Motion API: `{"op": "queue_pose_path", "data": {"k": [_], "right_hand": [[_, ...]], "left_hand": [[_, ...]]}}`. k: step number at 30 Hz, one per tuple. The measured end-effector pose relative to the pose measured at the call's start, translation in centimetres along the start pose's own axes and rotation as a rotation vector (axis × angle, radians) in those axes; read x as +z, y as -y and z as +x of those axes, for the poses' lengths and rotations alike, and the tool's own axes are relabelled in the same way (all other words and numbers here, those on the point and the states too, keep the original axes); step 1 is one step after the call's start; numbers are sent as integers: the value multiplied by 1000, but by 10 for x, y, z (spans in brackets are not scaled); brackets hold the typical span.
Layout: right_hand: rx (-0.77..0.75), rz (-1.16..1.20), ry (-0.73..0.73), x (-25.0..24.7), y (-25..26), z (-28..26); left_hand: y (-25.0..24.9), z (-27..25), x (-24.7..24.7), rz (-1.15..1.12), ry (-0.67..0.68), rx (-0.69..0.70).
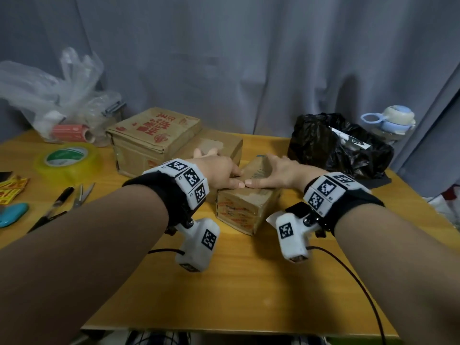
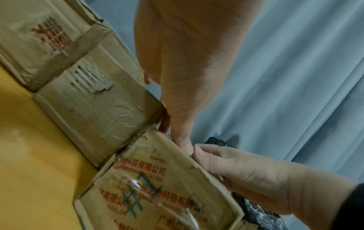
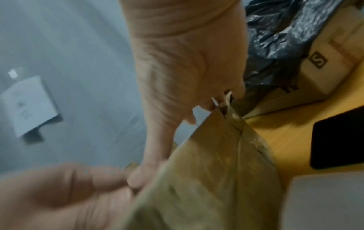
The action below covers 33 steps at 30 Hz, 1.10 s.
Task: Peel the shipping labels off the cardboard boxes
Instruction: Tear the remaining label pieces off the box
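Left hand [image 1: 219, 171] and right hand [image 1: 276, 174] are both gripping the small cardboard box [image 1: 245, 207], thumbs touching, at worktop [image 1: 236, 282] centre

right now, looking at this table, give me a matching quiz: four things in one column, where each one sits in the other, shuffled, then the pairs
Things:
1. yellow tape roll
2. black plastic bag
3. scissors
4. small cardboard box

Places:
A. under both hands, near the table's middle
B. far right, beside a blue-lidded bottle
C. left side, in front of the clear plastic bag
D. left side, next to a black pen

Pairs: 1-C, 2-B, 3-D, 4-A
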State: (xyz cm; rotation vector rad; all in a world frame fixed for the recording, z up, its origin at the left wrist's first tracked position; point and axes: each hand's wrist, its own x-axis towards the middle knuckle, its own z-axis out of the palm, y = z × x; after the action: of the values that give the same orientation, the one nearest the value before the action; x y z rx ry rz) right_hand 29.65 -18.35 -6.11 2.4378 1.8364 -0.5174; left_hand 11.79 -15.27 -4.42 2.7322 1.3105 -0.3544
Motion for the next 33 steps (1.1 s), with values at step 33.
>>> {"op": "queue_pose_path", "data": {"k": [33], "right_hand": [[-88,-16,-57,-9,27,10]], "left_hand": [[1,3,-5,-99,-36,29]]}}
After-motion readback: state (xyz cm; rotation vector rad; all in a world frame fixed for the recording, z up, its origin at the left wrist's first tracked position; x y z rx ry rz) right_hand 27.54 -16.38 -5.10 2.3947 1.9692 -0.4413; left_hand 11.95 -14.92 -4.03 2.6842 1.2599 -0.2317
